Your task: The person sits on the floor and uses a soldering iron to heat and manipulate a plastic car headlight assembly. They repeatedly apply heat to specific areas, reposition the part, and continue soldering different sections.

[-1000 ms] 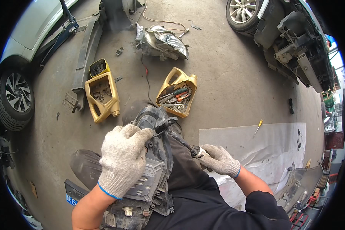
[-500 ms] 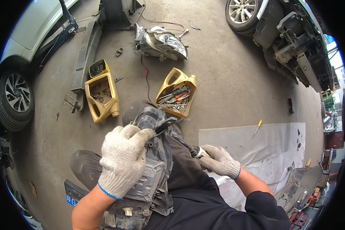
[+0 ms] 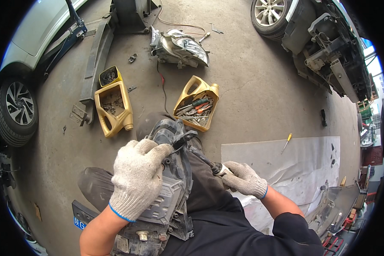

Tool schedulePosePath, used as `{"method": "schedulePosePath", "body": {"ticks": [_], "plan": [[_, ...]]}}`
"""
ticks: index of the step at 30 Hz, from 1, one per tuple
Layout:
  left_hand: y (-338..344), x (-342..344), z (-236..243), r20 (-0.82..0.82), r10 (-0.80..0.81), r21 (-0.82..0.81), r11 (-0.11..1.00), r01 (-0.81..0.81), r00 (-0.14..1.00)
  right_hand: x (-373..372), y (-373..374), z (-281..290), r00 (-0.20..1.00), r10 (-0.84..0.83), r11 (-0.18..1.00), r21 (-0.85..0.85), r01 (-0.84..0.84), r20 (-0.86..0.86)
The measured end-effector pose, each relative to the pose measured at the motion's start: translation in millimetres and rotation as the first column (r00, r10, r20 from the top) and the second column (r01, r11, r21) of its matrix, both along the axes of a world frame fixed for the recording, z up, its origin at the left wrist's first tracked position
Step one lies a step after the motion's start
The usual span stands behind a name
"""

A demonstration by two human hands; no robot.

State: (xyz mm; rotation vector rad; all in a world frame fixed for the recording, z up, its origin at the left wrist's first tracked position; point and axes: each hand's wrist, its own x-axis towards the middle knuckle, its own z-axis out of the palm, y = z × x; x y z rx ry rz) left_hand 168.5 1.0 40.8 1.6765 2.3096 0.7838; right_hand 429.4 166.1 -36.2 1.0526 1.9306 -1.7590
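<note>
A dusty headlight housing (image 3: 164,196), black and grey with a ribbed cover, rests across my lap. My left hand (image 3: 140,173), in a white knit glove, lies over its upper part. Its thumb and fingers close on a black plastic piece (image 3: 184,139) at the housing's upper edge. To the right, my gloved right hand (image 3: 243,179) grips a slim tool (image 3: 217,168) with a dark shaft and a pale collar. The shaft points up and left, and its tip is by the housing's edge near the black piece. I cannot tell the tool's exact kind, nor whether the tip touches.
Ahead stand a cut yellow jug of hand tools (image 3: 196,109) and another jug of small hardware (image 3: 113,106). Beyond lies a headlight (image 3: 181,49). A screwdriver (image 3: 287,143) rests on a white sheet (image 3: 281,170) at right. Cars flank both sides.
The black plastic piece at my left fingertips has tilted slightly. Both hands and the tool stay practically in place.
</note>
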Motion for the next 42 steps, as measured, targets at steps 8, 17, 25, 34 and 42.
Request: {"method": "schedulePosePath", "body": {"ticks": [8, 17, 25, 34, 42], "plan": [[-1, -1, -1, -0.002, -0.008, 0.016, 1.000, 0.008, 1.000, 4, 0, -7, 0.999, 0.015, 1.000, 0.007, -0.015, -0.049], [0, 1, -2, -0.009, 0.003, 0.006, 1.000, -0.003, 1.000, 2, 0, -4, 1.000, 0.011, 1.000, -0.003, -0.011, -0.026], [3, 2, -3, 0.016, 0.000, 0.013, 1.000, 0.000, 1.000, -4, -3, 4, 0.994, 0.093, 0.995, 0.047, -0.091, -0.049], [2, 3, -5, 0.027, 0.033, 0.016, 0.999, -0.033, 0.999, 9, -2, 9, 0.999, 0.045, 0.997, 0.056, -0.046, 0.019], [6, 4, -2, -0.013, 0.042, -0.019, 0.999, -0.042, 0.999, 6, -2, 9, 0.999, 0.021, 0.998, 0.062, -0.023, 0.029]]}}
